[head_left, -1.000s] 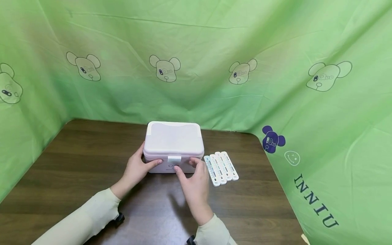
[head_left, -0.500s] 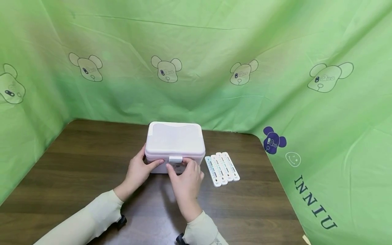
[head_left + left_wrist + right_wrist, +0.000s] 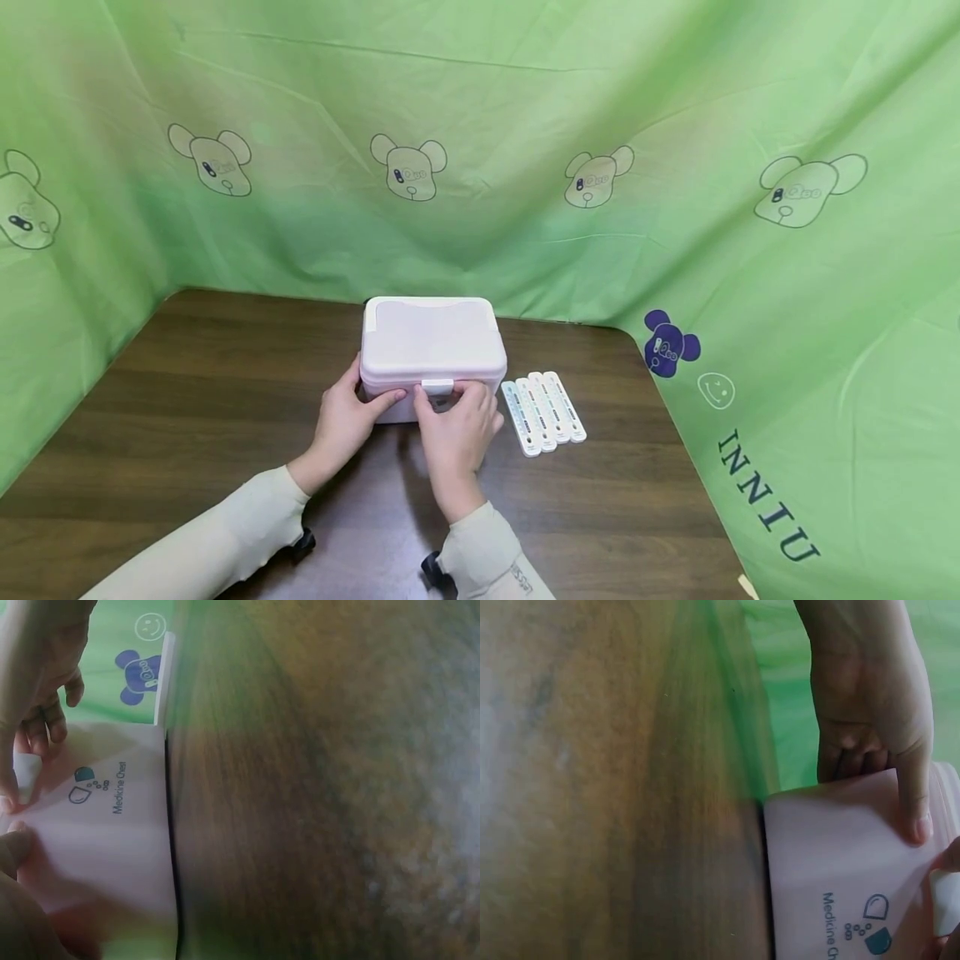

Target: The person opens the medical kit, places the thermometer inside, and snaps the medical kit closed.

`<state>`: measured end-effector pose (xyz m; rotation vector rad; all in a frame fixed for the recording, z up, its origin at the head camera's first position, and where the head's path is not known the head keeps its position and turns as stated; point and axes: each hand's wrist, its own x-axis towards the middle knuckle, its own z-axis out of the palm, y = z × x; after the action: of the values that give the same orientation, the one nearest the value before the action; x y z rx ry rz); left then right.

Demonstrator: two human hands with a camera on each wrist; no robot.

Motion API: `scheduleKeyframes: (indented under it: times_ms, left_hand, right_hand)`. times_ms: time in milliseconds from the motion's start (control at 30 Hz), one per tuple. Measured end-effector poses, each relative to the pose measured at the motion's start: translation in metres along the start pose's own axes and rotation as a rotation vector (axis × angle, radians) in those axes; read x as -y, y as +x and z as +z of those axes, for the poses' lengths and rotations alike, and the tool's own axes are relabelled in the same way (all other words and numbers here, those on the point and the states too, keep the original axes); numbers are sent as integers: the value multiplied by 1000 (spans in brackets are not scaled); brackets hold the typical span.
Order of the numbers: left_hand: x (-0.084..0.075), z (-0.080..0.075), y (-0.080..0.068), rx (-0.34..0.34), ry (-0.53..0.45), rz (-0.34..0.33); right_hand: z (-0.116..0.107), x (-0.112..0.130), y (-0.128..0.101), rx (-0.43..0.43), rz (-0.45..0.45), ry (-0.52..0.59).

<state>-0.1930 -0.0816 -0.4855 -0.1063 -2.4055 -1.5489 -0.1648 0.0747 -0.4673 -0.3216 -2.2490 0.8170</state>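
A pale pink medicine chest (image 3: 435,337) with a white lid stands upright, lid down, near the back of the table. "Medicine Chest" lettering shows on its front in the left wrist view. My left hand (image 3: 347,421) grips the chest's left side, thumb on the front and fingers round the side wall. The right hand (image 3: 456,433) is at the front, its thumb and a finger pinching the white latch (image 3: 437,387) from either side. In the left wrist view the latch (image 3: 28,776) sits between those fingertips; the right hand's other fingers are bent.
Several white test strips or cassettes (image 3: 543,413) lie side by side just right of the chest. The brown wooden table (image 3: 622,492) meets a green printed curtain (image 3: 510,242) at its back and sides.
My right hand has moved left along the chest's front, and its thumb and finger have closed on the latch. The left hand stays at the side; the chest appears slightly further right.
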Motion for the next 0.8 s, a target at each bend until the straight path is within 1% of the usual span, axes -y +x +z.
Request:
scheduleKeyframes:
  times_ms: [67, 133, 400, 533, 700, 800]
  left_hand:
    - [0, 0, 0, -4, 3, 5]
    - [-1, 0, 0, -8, 3, 6]
    - [-2, -1, -1, -7, 2, 8]
    - [-2, -1, -1, -12, 3, 10]
    - [-1, -2, -1, -7, -1, 6]
    - [-1, -2, -1, -2, -4, 7]
  right_hand:
    - [1, 0, 2, -10, -16, -11]
    - [0, 0, 5, -1, -26, -27]
    - [-6, 5, 14, 128, -17, -98]
    - [-12, 8, 18, 170, -28, -137]
    - [-18, 11, 20, 198, -49, -166]
    - [-19, 11, 19, 201, -46, -175]
